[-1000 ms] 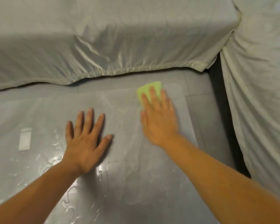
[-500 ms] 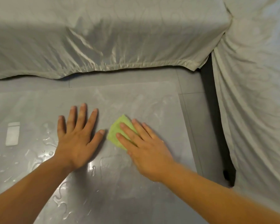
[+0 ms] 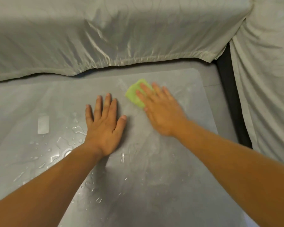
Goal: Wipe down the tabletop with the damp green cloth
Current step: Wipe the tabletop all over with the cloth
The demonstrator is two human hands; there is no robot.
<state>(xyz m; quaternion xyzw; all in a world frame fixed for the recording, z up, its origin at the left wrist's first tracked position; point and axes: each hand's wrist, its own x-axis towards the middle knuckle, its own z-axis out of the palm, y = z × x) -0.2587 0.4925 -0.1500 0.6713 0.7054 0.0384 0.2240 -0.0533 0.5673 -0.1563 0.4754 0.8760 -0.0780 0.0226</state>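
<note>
A person's right hand [image 3: 161, 112] lies flat with fingers straight, pressing a folded green cloth [image 3: 133, 96] onto a grey tabletop [image 3: 154, 185] near its far right corner; the hand is slightly blurred. The cloth shows beyond the fingertips and by the thumb. Just to its left, the left hand [image 3: 105, 126] rests palm down on the table, fingers spread and holding nothing. Water droplets [image 3: 62, 145] and small puddles lie around the left wrist. Pale draped fabric [image 3: 105, 38] covers furniture behind the table, and more fabric [image 3: 266, 79] hangs on the right
</note>
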